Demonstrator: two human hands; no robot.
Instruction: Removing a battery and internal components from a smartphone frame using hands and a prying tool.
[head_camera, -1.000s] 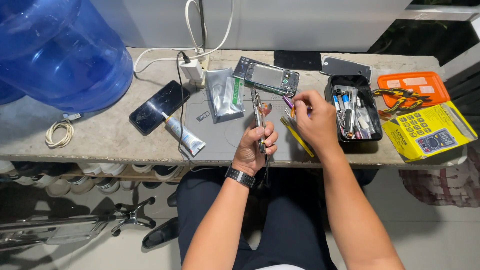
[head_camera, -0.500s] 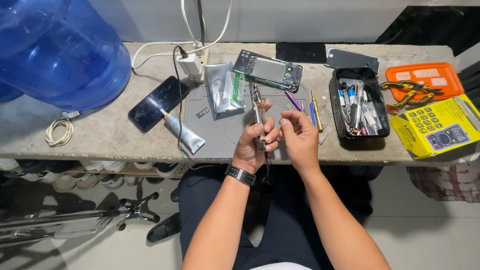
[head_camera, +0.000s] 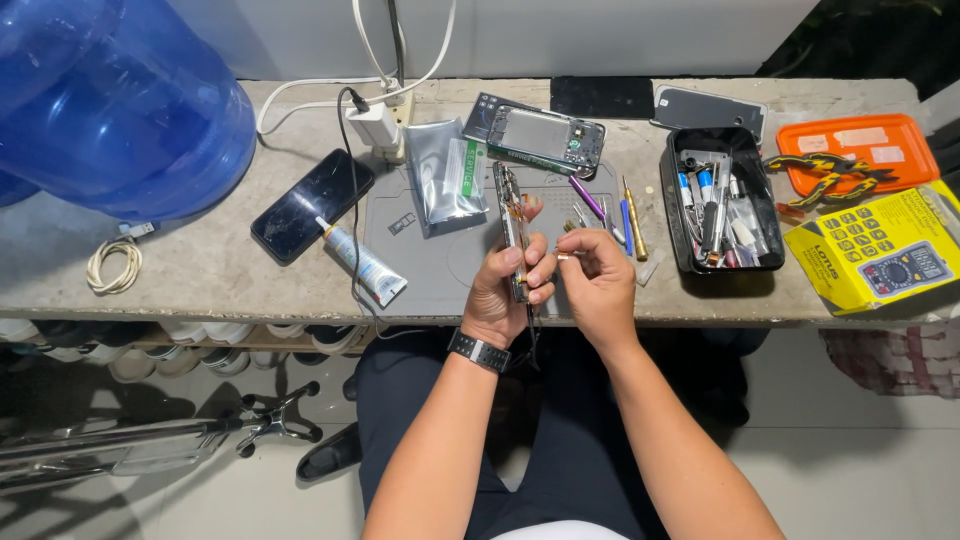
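- Two hands meet over the front edge of the bench, and the phone frame (head_camera: 514, 232) is right between them: a thin, long, opened handset turned edge-on, metallic rim, small coppery and dark parts showing along its side.
- Left hand (head_camera: 510, 285) wraps the lower end of the frame, fingers curled tight round it, thumb up against the edge; a dark watch sits on that wrist.
- Right hand (head_camera: 597, 280) sits just beside it, thumb and forefinger pinched narrow on a slim, pale metal tool (head_camera: 566, 256) whose tip points at the frame's side; whether it touches, I cannot tell.
- Under the hands lies a grey work mat (head_camera: 440, 255), smooth and matte, on a rough concrete bench (head_camera: 200, 270).
- On the mat's far side: a shiny silver foil pouch (head_camera: 446, 175) with a green strip, and a second opened phone body (head_camera: 535, 132), circuit parts exposed.
- Right of the hands, slim screwdrivers (head_camera: 632, 215) with purple, blue and gold handles lie side by side.
- Further right, a black plastic tray (head_camera: 675, 215) packed with small tools, then an orange tray (head_camera: 900, 135) and a yellow cardboard box (head_camera: 880, 260).
- Left of the mat: a white glue tube (head_camera: 362, 262), a glossy black phone (head_camera: 310, 205), a coiled white cable (head_camera: 112, 265), and a big translucent blue water jug (head_camera: 110, 100).
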